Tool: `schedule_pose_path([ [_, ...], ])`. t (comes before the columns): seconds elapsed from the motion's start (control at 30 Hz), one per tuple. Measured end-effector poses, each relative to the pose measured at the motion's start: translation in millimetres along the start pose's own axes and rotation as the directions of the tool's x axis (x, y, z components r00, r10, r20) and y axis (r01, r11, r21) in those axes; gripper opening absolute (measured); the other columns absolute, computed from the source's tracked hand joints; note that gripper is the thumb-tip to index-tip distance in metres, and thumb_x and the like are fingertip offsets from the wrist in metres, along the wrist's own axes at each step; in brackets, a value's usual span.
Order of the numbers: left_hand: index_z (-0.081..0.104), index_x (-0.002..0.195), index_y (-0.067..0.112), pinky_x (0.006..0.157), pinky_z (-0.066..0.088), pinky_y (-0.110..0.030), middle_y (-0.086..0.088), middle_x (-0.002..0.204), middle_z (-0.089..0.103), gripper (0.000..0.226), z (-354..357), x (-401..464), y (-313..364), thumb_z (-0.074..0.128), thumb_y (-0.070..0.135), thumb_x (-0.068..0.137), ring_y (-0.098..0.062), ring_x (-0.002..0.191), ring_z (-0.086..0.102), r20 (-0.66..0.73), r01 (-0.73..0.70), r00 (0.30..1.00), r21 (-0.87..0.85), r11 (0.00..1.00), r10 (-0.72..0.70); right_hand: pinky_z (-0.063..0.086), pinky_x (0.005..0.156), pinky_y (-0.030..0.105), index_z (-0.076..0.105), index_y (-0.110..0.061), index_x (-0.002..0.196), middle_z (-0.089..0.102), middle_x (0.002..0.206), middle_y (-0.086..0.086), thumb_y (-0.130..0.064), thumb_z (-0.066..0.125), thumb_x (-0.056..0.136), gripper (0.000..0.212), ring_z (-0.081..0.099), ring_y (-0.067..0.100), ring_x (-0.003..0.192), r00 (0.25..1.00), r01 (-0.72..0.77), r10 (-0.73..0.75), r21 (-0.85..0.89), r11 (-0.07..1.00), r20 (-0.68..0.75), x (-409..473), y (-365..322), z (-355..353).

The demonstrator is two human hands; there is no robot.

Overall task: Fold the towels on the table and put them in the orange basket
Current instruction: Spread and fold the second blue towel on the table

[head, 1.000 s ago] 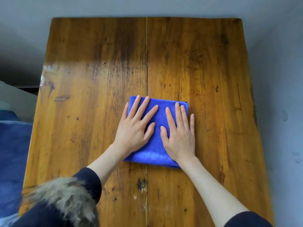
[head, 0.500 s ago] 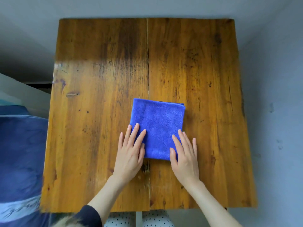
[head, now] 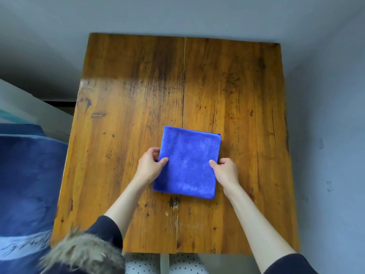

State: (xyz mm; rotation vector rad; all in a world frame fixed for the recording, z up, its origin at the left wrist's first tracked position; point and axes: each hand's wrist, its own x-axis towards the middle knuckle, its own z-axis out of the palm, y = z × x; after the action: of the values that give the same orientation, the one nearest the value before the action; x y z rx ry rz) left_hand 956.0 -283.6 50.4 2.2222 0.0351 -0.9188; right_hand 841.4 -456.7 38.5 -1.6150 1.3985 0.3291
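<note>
1. We see a folded blue towel lying flat on the wooden table, a little nearer the front edge than the middle, straddling the seam between the table's two planks.
2. Our left hand pinches the towel's left edge: the thumb lies on top of the cloth and the fingers curl round the edge.
3. Our right hand holds the right edge the same way, thumb on top, fingers tucked at the side.
4. Both hands grip the towel at about mid-height, opposite each other; whether the cloth has left the wood we cannot tell.
5. Dark sleeves cover both upper forearms, and a fur trim shows at lower left.
6. A blue fabric with pale lettering lies beside the table's left edge.
</note>
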Motion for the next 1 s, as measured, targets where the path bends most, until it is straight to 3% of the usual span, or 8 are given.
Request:
schedule_pose_path([
  [0.1, 0.053, 0.115, 0.015, 0.075, 0.05, -0.033, -0.005, 0.095, 0.062, 0.031, -2, -7, 1, 0.065, 0.018, 0.086, -0.021, 0.09, 0.061, 0.06, 0.108, 0.993, -0.109, 0.988, -0.102, 0.053, 0.084, 0.042, 0.061, -0.005, 0.098, 0.067, 0.1, 0.01, -0.028, 0.062, 0.087, 0.025, 0.065, 0.028, 0.09, 0.995, -0.048, 0.041, 0.08, 0.996, 0.092, 0, -4, 1],
  [0.2, 0.05, 0.108, 0.016, 0.056, 0.047, -0.022, 0.0, 0.079, 0.06, 0.025, -7, -19, 0, 0.062, 0.008, 0.087, -0.01, 0.071, 0.059, 0.154, 0.202, 0.974, -0.255, 0.945, -0.167, 0.053, 0.079, 0.041, 0.062, -0.002, 0.094, 0.067, 0.099, 0.013, -0.023, 0.063, 0.087, 0.022, 0.065, 0.029, 0.089, 0.991, -0.024, 0.014, 0.074, 0.997, 0.134, -4, -7, -2],
  [0.37, 0.051, 0.109, 0.015, 0.056, 0.05, -0.028, -0.007, 0.088, 0.062, 0.025, -15, -44, -20, 0.058, 0.002, 0.089, -0.015, 0.072, 0.063, 0.236, 0.315, 0.945, -0.476, 0.821, -0.225, 0.05, 0.068, 0.028, 0.056, -0.008, 0.107, 0.063, 0.106, 0.005, -0.018, 0.059, 0.089, 0.021, 0.063, 0.017, 0.089, 0.957, 0.123, -0.136, 0.069, 0.99, 0.256, -27, -7, -4],
  [0.5, 0.054, 0.104, 0.019, 0.048, 0.05, -0.024, -0.007, 0.085, 0.056, 0.025, -29, -70, -44, 0.056, 0.0, 0.089, -0.008, 0.064, 0.064, 0.192, 0.279, 0.96, -0.595, 0.754, -0.204, 0.046, 0.059, 0.019, 0.056, -0.013, 0.1, 0.063, 0.102, 0.002, -0.01, 0.059, 0.088, 0.013, 0.063, 0.01, 0.081, 0.888, 0.222, -0.247, 0.11, 0.969, 0.389, -53, -13, -3],
  [0.57, 0.055, 0.102, 0.023, 0.046, 0.049, -0.022, -0.006, 0.086, 0.054, 0.027, -46, -86, -57, 0.058, 0.001, 0.088, -0.002, 0.057, 0.062, 0.16, 0.25, 0.968, -0.611, 0.751, -0.192, 0.052, 0.066, 0.025, 0.056, -0.012, 0.1, 0.063, 0.104, 0.003, -0.009, 0.061, 0.087, 0.014, 0.065, 0.012, 0.086, 0.85, 0.229, -0.271, 0.145, 0.962, 0.451, -69, -20, 1],
  [0.7, 0.055, 0.106, 0.026, 0.052, 0.051, -0.021, -0.007, 0.098, 0.054, 0.029, -87, -124, -84, 0.061, 0.004, 0.087, -0.008, 0.075, 0.06, 0.09, 0.188, 0.981, -0.65, 0.736, -0.171, 0.053, 0.083, 0.04, 0.059, -0.011, 0.1, 0.065, 0.104, 0.007, -0.007, 0.064, 0.085, 0.016, 0.066, 0.016, 0.088, 0.779, 0.291, -0.327, 0.152, 0.944, 0.536, -111, -36, 24],
  [0.87, 0.054, 0.111, 0.024, 0.063, 0.052, -0.027, -0.011, 0.108, 0.055, 0.031, -139, -181, -125, 0.06, 0.005, 0.088, -0.014, 0.086, 0.061, -0.067, 0.089, 0.978, -0.724, 0.684, -0.198, 0.054, 0.074, 0.037, 0.061, -0.015, 0.094, 0.063, 0.097, 0.004, -0.007, 0.066, 0.084, 0.014, 0.065, 0.016, 0.083, 0.704, 0.39, -0.391, 0.137, 0.911, 0.593, -179, -57, 72],
  [1.0, 0.055, 0.108, 0.023, 0.069, 0.054, -0.033, -0.009, 0.104, 0.061, 0.029, -188, -226, -180, 0.059, 0.003, 0.087, -0.015, 0.084, 0.062, -0.152, 0.013, 0.969, -0.754, 0.657, -0.193, 0.051, 0.06, 0.024, 0.062, -0.014, 0.093, 0.065, 0.094, 0.005, -0.007, 0.066, 0.083, 0.013, 0.067, 0.014, 0.078, 0.605, 0.477, -0.41, 0.103, 0.873, 0.682, -240, -69, 121],
])
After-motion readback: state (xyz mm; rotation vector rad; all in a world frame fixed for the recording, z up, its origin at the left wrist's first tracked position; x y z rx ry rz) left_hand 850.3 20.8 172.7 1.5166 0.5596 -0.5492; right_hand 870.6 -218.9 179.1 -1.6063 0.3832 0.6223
